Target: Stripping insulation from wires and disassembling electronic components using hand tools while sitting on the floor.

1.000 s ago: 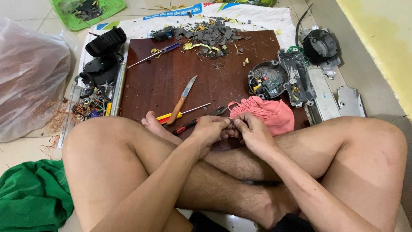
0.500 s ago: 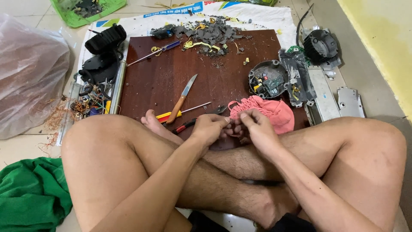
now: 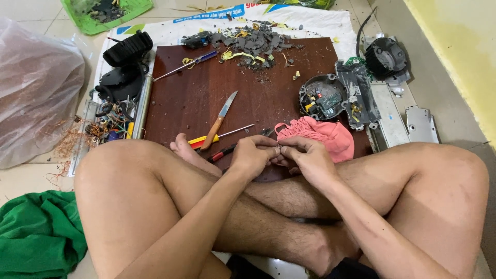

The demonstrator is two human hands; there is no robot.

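My left hand (image 3: 253, 157) and right hand (image 3: 310, 157) meet fingertip to fingertip at the near edge of the brown board (image 3: 206, 93), above my crossed legs. Both sets of fingers are pinched nearly closed around something tiny between them; I cannot tell what it is. The pink cloth (image 3: 325, 135) lies just behind my right hand. The knife (image 3: 219, 120) rests mid-board, with the yellow-handled screwdriver (image 3: 217, 138) near the left hand.

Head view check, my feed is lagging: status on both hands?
Left hand and right hand pinched together on something too small to identify. Crumpled pink cloth just behind them. Wooden-handled knife lies untouched on brown board.
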